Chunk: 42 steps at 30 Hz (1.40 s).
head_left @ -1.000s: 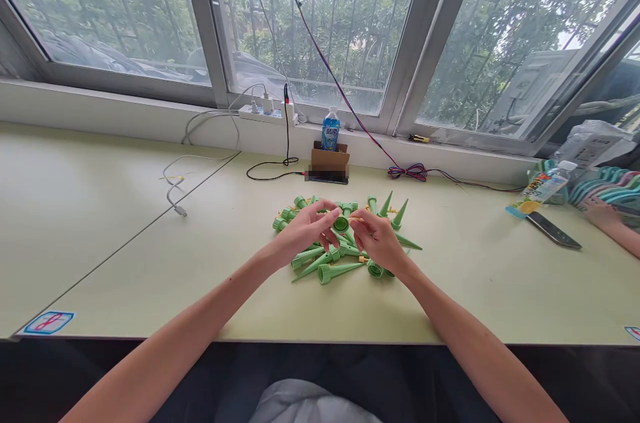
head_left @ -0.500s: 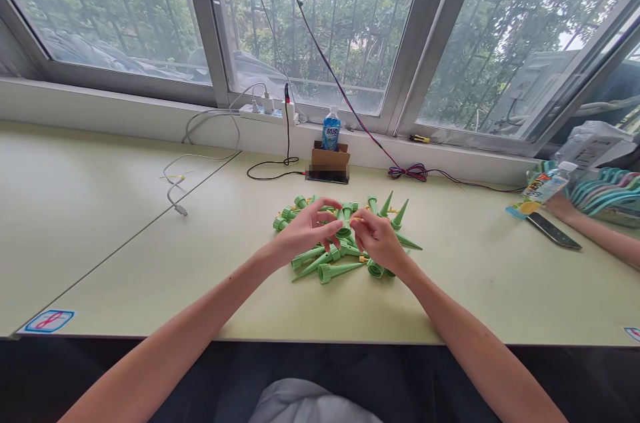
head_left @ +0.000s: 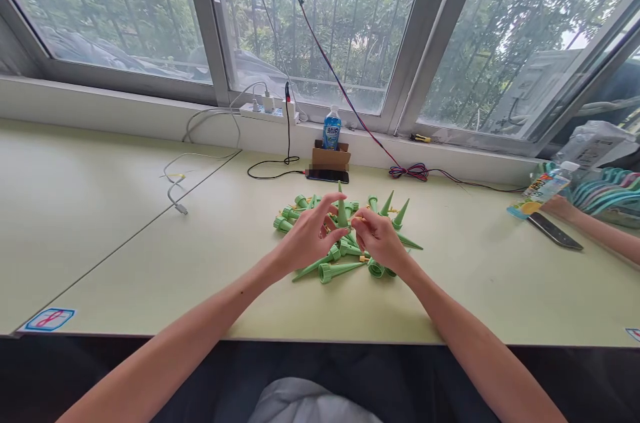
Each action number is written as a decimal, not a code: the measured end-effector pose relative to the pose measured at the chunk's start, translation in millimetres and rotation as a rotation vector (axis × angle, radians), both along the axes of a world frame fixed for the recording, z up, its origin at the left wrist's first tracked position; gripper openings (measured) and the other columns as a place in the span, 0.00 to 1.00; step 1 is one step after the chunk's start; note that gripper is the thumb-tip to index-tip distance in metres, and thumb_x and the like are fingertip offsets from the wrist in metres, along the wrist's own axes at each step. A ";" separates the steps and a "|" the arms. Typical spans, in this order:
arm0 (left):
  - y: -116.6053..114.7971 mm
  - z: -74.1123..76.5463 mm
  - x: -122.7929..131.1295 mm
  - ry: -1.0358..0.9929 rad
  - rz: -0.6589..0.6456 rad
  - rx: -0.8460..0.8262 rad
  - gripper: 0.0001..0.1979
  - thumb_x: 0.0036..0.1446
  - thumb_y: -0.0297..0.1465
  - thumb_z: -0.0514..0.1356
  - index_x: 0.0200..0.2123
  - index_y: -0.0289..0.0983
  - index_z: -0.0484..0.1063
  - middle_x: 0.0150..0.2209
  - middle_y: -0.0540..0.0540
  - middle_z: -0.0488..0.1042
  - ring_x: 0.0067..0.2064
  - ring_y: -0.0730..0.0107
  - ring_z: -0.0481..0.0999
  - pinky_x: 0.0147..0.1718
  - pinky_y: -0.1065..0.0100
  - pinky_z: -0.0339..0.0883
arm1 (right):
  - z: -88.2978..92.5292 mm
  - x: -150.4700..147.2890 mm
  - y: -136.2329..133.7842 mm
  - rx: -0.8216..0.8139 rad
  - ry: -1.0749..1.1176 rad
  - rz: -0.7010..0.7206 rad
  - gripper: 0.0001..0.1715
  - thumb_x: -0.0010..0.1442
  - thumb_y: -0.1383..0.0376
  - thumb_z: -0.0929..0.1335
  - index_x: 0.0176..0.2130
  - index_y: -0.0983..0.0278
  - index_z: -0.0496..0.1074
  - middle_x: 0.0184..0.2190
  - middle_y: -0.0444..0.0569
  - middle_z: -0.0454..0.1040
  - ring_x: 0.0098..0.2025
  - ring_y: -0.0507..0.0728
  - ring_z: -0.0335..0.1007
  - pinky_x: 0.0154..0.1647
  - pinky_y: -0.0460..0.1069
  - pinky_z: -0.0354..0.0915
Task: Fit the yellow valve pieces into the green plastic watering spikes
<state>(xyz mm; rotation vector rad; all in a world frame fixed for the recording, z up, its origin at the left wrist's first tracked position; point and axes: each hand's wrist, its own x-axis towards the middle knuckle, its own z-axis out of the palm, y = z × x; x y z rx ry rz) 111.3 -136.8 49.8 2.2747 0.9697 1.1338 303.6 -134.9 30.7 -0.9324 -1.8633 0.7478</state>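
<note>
My left hand (head_left: 309, 237) is closed around the lower part of a green plastic watering spike (head_left: 342, 211), which points upward. Close beside it, my right hand (head_left: 379, 236) pinches a small yellow piece (head_left: 358, 219), mostly hidden by the fingers. Whether this piece touches the held spike, I cannot tell. Beneath and around both hands lies a pile of similar green spikes; one spike (head_left: 340, 271) lies on its side at the front, and another spike (head_left: 401, 215) stands point up at the right. Small yellow parts show among them.
Behind the pile are a phone (head_left: 327, 175) on a cable, a cardboard box (head_left: 331, 157) and a blue bottle (head_left: 331, 129). A white cable (head_left: 175, 191) lies left. At right are a bundled wire (head_left: 413, 171), a knife (head_left: 555, 231), a tilted bottle (head_left: 545, 189) and another person's arm (head_left: 595, 226).
The spike in my left hand has turned from wide end down to standing point up and visible above the fingers. My left fingers have closed in on it. My right hand has barely moved.
</note>
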 end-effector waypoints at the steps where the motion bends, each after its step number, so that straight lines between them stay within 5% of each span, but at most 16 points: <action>1: 0.0 0.2 0.1 -0.004 0.001 0.004 0.26 0.59 0.30 0.62 0.58 0.44 0.57 0.40 0.47 0.73 0.29 0.75 0.76 0.27 0.74 0.69 | 0.1 0.1 0.2 -0.002 0.001 -0.001 0.17 0.69 0.56 0.61 0.30 0.61 0.61 0.16 0.37 0.58 0.16 0.49 0.57 0.19 0.44 0.56; 19: -1.2 0.0 0.9 -0.041 0.055 0.023 0.33 0.57 0.31 0.63 0.61 0.45 0.51 0.42 0.45 0.76 0.31 0.72 0.77 0.26 0.73 0.69 | 0.4 -0.5 -0.8 -0.013 -0.006 -0.008 0.16 0.69 0.55 0.60 0.32 0.61 0.61 0.15 0.37 0.59 0.16 0.49 0.57 0.20 0.45 0.56; 42: 0.4 1.3 0.9 0.007 0.066 0.087 0.19 0.57 0.32 0.63 0.50 0.41 0.60 0.41 0.47 0.76 0.25 0.75 0.75 0.25 0.72 0.69 | 2.1 -0.3 -2.1 -0.026 -0.036 -0.008 0.20 0.68 0.51 0.60 0.31 0.61 0.62 0.15 0.37 0.59 0.16 0.49 0.57 0.20 0.45 0.56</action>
